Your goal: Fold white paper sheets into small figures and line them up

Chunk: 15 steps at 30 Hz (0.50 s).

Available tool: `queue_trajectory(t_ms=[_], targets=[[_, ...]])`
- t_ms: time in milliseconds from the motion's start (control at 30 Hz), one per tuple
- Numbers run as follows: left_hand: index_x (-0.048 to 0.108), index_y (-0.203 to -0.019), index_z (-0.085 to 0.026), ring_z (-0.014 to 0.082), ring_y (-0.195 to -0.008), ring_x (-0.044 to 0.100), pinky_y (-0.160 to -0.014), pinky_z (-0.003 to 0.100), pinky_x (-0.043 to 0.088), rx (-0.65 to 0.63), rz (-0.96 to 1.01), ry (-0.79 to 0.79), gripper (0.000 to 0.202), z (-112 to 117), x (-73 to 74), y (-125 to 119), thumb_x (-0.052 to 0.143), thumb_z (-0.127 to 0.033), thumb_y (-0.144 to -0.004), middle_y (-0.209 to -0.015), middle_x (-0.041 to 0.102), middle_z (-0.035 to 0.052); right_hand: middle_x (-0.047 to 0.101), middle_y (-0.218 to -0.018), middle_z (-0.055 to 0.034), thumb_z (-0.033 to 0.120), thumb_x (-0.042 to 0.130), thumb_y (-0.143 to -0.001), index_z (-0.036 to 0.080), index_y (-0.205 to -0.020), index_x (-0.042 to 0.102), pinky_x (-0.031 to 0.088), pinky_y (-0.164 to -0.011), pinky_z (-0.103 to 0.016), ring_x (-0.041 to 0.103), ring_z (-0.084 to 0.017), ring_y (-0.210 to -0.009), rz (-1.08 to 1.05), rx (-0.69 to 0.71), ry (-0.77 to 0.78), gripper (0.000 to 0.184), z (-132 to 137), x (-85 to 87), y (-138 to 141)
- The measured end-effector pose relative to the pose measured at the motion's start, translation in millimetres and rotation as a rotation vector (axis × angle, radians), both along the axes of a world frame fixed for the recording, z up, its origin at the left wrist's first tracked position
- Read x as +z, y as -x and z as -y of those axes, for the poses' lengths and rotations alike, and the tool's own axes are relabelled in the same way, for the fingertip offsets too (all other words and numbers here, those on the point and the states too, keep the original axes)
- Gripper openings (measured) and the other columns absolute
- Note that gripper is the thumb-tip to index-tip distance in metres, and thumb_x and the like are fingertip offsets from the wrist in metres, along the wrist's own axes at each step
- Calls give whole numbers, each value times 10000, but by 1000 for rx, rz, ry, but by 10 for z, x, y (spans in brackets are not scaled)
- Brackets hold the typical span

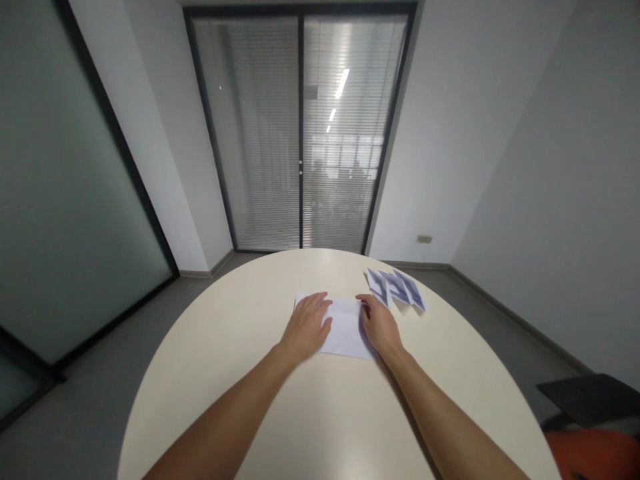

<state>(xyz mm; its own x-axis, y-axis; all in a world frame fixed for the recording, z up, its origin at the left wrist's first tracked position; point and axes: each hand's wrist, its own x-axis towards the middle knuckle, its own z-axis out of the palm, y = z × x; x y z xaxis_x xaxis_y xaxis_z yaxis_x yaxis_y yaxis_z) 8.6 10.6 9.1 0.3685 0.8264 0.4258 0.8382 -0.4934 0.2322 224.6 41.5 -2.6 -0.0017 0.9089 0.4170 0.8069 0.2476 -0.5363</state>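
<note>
A white sheet of paper [345, 327] lies flat on the round cream table [320, 413], and both of my hands rest on it. My left hand [307, 323] lies flat on the sheet's left part with its fingers stretched out. On the right side, my right hand [379, 325] has its fingers curled against the paper near the far right edge. It is not clear whether those fingers pinch the sheet or only press it.
Folded paper pieces with blue print [397, 289] lie on the table just beyond my right hand. A dark chair with a red seat [590, 420] stands at the lower right. Glass sliding doors with blinds [300, 133] face me across the room.
</note>
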Motion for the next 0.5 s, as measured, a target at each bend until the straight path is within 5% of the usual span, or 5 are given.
queue_trajectory(t_ms=[167, 300, 500], targets=[[383, -1481, -193, 300, -1486, 231, -1203, 526, 190, 0, -91, 261, 566, 1, -182, -23, 410, -436, -970, -1597, 306, 109, 656, -1200, -81, 87, 401, -839, 211, -1237, 591, 470, -983, -369, 601, -224, -1111, -50, 88, -111, 458, 14, 52, 26], [379, -1493, -202, 302, -1492, 212, -1205, 532, 181, 17, -102, 284, 588, -37, -198, -1, 392, -473, -971, -1601, 297, 101, 601, -1292, -88, 144, 398, -896, 214, -1264, 571, 410, -1084, -394, 527, -222, -1228, -5, 202, -202, 412, 80, 128, 141], [395, -1484, -182, 252, -1477, 268, -1199, 498, 225, -1, -136, 241, 511, -44, -161, -6, 296, -250, -988, -1587, 327, 108, 458, -1499, -140, 351, 338, -1017, 160, -1451, 427, 325, -1163, -424, 411, -228, -1390, 103, 405, -53, 482, 256, 57, 404]])
